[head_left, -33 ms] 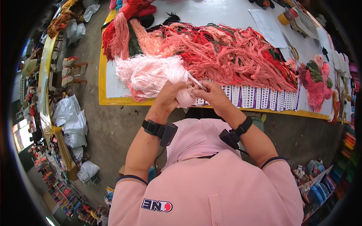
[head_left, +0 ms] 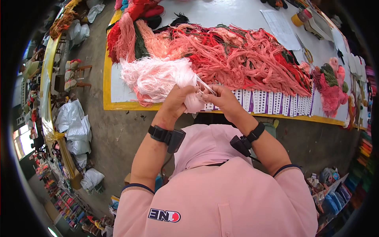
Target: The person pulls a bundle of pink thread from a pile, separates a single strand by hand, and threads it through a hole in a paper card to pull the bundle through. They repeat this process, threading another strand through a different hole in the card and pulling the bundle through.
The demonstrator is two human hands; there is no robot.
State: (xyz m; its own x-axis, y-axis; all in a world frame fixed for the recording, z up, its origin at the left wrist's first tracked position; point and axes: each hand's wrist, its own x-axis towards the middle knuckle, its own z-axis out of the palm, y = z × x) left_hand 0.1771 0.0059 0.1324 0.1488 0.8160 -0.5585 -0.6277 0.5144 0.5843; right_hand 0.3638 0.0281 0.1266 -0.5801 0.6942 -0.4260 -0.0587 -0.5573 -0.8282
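At the table's near edge, my left hand (head_left: 177,99) is closed round a pale pink skein of thread (head_left: 193,103), thumb and fingers pressed into it. My right hand (head_left: 224,99) pinches a few pale strands drawn from that skein, close to the left fingertips. Part of the skein hangs below my fingers, and the fingertips are partly hidden by thread. A loose, tangled heap of pale pink thread (head_left: 148,77) lies just left of the hands. Beyond it spreads a large pile of coral, red and dark green thread (head_left: 233,55).
White cards with punched holes (head_left: 260,102) line the near edge, right of my hands. Further right lie scissors (head_left: 308,55), a paper sheet (head_left: 278,29) and a pink and green yarn bundle (head_left: 333,87). White plastic bags (head_left: 73,122) stand on the floor at left.
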